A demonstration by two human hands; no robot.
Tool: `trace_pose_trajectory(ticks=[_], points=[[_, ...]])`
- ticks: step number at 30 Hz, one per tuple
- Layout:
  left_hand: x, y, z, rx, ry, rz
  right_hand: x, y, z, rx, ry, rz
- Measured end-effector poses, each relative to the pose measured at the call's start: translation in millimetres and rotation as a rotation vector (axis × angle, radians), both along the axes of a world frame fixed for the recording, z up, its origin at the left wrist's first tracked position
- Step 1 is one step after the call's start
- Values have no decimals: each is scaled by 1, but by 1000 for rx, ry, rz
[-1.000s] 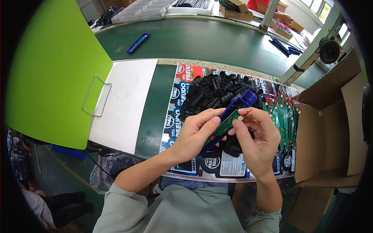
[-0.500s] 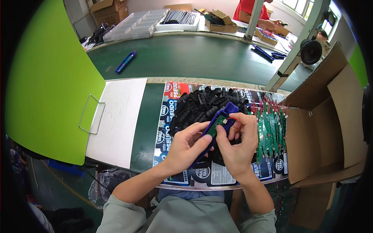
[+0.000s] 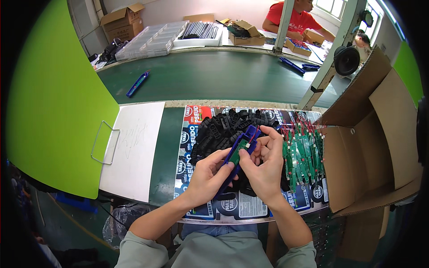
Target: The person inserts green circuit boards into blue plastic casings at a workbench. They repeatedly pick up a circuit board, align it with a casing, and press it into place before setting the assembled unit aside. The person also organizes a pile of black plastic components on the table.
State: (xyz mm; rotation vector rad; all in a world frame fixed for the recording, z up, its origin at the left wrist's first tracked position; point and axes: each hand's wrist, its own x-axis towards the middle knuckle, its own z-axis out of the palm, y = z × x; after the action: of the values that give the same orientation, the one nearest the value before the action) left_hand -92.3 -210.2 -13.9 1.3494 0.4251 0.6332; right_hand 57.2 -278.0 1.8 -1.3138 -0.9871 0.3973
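A long blue plastic housing [image 3: 221, 190] lies slantwise between my two hands, its far end pointing up and right. Inside it sits a green circuit board [image 3: 235, 157], with red wires [image 3: 253, 135] running along the far end. My left hand [image 3: 206, 178] is closed round the lower half, thumb on the board's edge. With the thumb against the board near a white connector [image 3: 247, 145], my right hand [image 3: 264, 167] grips the upper part, its index finger bent beside the far tip. Behind and below the housing spreads a pile of black plastic parts [image 3: 219, 127].
Green circuit boards with red wires [image 3: 304, 156] lie heaped right of the pile, beside an open cardboard box [image 3: 357, 165]. A white sheet [image 3: 138, 152] and a green panel [image 3: 53, 111] stand left. Beyond, a green conveyor [image 3: 187, 80] carries blue housings; a person in red [image 3: 295, 22] sits across.
My right index finger and thumb have come off the red wires, which now lie inside the housing's far end. The thumb has moved onto the board. The view has tilted slightly upward.
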Motion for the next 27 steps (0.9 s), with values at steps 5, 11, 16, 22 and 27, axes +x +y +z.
trace_pose_trajectory(ticks=[5, 11, 16, 22, 27], points=[[-2, 15, 8, 38, 3, 91, 18, -2, -10, -19, -16, 110], [-5, 65, 28, 65, 79, 272, 59, -2, -23, -178, -968, -146], [8, 112, 24, 156, 75, 355, 67, -1, -40, -311, -853, -85], [31, 187, 7, 274, 215, 434, 72, 2, -46, -205, -753, -81], [52, 255, -24, 587, 331, 596, 68, 6, -41, -183, -807, -36]])
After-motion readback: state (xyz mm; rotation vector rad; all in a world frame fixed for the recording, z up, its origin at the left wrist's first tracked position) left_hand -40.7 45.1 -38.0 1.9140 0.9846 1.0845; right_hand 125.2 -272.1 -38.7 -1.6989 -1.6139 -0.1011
